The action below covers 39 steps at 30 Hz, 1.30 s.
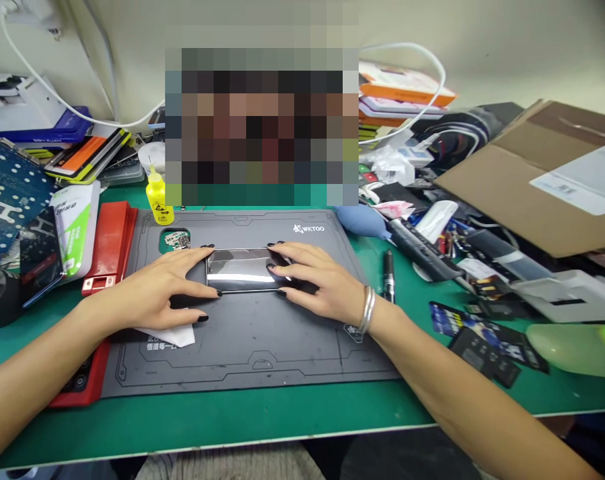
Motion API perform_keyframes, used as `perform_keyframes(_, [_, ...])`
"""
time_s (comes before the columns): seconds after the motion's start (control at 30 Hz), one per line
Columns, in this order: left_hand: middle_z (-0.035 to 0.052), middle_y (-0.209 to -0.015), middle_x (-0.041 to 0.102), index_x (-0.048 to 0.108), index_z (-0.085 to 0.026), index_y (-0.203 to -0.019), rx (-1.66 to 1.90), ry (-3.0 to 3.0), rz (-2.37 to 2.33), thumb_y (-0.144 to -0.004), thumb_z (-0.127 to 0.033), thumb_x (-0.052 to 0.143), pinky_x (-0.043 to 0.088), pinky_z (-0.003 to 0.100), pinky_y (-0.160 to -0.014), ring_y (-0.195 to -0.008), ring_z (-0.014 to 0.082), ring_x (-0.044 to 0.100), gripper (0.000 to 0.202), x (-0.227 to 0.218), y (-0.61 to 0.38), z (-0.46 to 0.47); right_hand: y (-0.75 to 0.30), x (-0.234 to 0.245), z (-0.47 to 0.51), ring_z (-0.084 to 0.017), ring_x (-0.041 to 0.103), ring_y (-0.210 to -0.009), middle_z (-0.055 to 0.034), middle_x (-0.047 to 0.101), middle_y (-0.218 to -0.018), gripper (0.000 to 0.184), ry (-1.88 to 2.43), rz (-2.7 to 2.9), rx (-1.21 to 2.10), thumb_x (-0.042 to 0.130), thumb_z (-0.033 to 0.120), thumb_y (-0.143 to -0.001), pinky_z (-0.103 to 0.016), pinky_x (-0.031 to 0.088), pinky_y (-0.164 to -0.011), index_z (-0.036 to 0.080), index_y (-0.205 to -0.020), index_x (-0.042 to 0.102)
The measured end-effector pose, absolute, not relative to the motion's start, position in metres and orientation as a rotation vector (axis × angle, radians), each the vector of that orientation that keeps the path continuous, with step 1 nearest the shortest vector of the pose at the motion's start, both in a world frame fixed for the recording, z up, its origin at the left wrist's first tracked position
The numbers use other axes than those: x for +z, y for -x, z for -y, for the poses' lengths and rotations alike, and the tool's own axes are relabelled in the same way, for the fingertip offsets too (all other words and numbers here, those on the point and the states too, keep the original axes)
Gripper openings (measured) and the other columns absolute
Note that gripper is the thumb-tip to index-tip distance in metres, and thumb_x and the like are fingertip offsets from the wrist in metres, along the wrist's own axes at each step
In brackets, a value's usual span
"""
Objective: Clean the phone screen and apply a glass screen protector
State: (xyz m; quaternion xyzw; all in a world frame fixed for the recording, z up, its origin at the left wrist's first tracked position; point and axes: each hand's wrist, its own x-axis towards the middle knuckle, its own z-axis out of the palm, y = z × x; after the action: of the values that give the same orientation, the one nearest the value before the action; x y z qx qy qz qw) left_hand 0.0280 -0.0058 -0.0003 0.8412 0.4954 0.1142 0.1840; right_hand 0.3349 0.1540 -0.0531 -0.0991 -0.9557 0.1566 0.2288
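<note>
A glossy black smartphone [239, 270] lies lengthwise across the grey work mat [272, 343], its surface reflecting light. My left hand [155, 287] grips its left end, with fingertips at the far and near edges and the thumb lower down, off the phone. At the other end, my right hand [322, 280] has fingers on both long edges and one fingertip resting on the glass. Part of the phone's right end is hidden under that hand. A white cloth or paper [175, 335] sticks out below my left hand. Small metal parts [178, 239] lie in a mat cutout.
A yellow bottle [159, 199] with a needle tip stands behind the mat. Red clamp-like fixtures [107, 243] line its left side. On the right are a dark pen-like tool [389, 277], a blue air blower [363, 221], a cardboard box [527, 180] and cluttered parts. A blurred-out person is opposite.
</note>
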Motion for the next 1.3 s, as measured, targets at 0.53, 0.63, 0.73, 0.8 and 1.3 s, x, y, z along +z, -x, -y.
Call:
perform_keyframes(0.53, [0.0113,-0.165,0.031,0.073,-0.031,-0.123,0.311,-2.401,-1.398,-0.093,-0.04,0.064,0.037,0.062,-0.117,-0.147,0.0394,0.038,0.032,0.0001,-0.0274,0.0049,-0.3346,-0.0519,-0.1544,-0.031,0.052,-0.137,-0.012,0.059,-0.145,0.025,0.336,2.695,0.505,0.058,0.028,-0.094,-0.058,0.046,-0.109,0.026,-0.114,0.072])
perform_keyframes(0.63, [0.0095,-0.166,0.03,0.073,-0.032,-0.123,0.312,-2.395,-1.408,-0.092,-0.039,0.065,0.036,0.06,-0.118,-0.148,0.038,0.038,0.032,0.0001,-0.0273,0.0046,-0.3349,-0.053,-0.1546,-0.031,0.052,-0.137,-0.0122,0.059,-0.145,0.025,0.343,2.694,0.504,0.059,0.029,-0.094,-0.058,0.046,-0.109,0.026,-0.115,0.072])
perform_keyframes(0.73, [0.0081,-0.166,0.03,0.073,-0.032,-0.123,0.294,-2.389,-1.418,-0.092,-0.038,0.065,0.035,0.059,-0.119,-0.148,0.0373,0.037,0.032,0.0004,-0.0277,0.0042,-0.3355,-0.0539,-0.1553,-0.032,0.052,-0.137,-0.0126,0.059,-0.145,0.026,0.327,2.685,0.494,0.058,0.029,-0.094,-0.058,0.046,-0.109,0.026,-0.116,0.072])
perform_keyframes(0.8, [0.008,-0.166,0.03,0.072,-0.032,-0.123,0.29,-2.392,-1.41,-0.092,-0.037,0.066,0.035,0.059,-0.119,-0.148,0.0378,0.037,0.032,0.0005,-0.0279,0.0043,-0.336,-0.054,-0.1558,-0.032,0.052,-0.137,-0.0131,0.058,-0.145,0.026,0.314,2.682,0.492,0.058,0.029,-0.094,-0.058,0.046,-0.109,0.026,-0.117,0.071])
perform_keyframes(1.3, [0.0121,-0.166,0.028,0.062,-0.03,-0.137,0.336,-2.41,-1.448,-0.094,-0.042,0.063,0.042,0.055,-0.115,-0.145,0.0372,0.042,0.045,-0.0005,-0.0221,0.0057,-0.3397,-0.0499,-0.1605,-0.036,0.049,-0.139,-0.0177,0.049,-0.152,0.085,0.374,2.692,0.57,0.068,0.04,-0.087,-0.059,0.044,-0.112,0.024,-0.159,0.025])
